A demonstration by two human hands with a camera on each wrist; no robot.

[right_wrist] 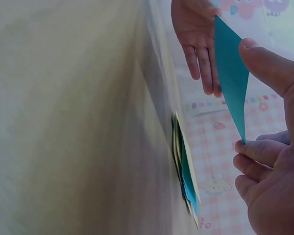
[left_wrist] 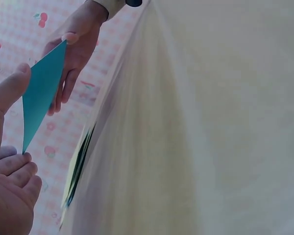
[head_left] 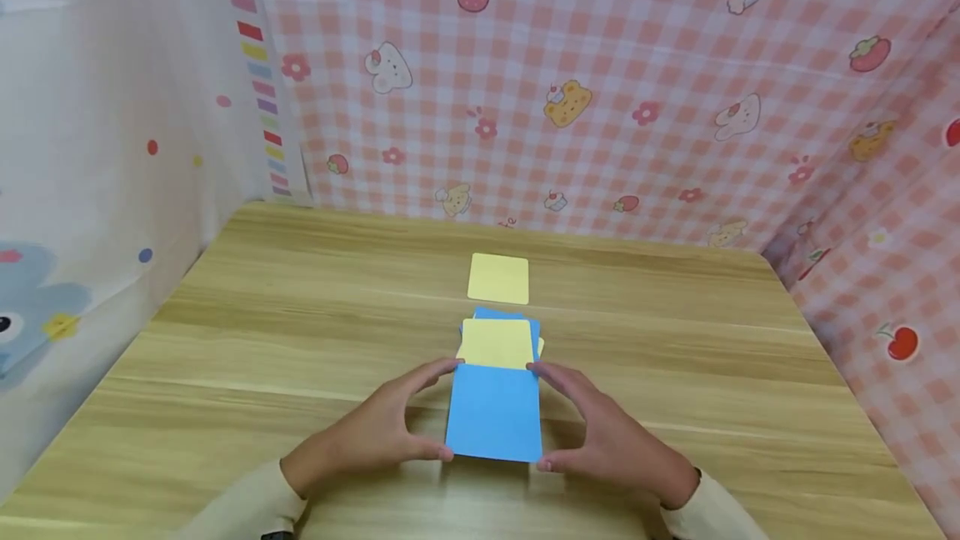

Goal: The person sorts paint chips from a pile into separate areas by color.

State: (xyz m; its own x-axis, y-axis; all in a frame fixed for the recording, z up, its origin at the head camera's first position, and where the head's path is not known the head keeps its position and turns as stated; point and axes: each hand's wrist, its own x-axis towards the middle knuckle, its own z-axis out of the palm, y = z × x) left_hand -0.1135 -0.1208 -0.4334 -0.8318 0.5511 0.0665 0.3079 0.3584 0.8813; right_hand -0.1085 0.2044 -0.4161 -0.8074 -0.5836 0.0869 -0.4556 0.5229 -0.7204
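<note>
A square blue card [head_left: 495, 413] is held by its corners between both hands, close in front of the person. My left hand [head_left: 375, 427] grips its left side, thumb at the near corner and a fingertip at the far one. On the opposite edge my right hand [head_left: 615, 432] grips it the same way. Both wrist views show the card [left_wrist: 43, 93] raised off the table and tilted. Just beyond it lies a loose pile of blue and yellow cards, a yellow card [head_left: 497, 343] on top; the held card overlaps its near part in the head view.
Farther back, a single yellow card [head_left: 498, 279] lies flat on the wooden table [head_left: 660, 340]. A pink checked cloth [head_left: 525, 65] hangs behind the table and along the right, with a white patterned cloth [head_left: 112, 107] on the left.
</note>
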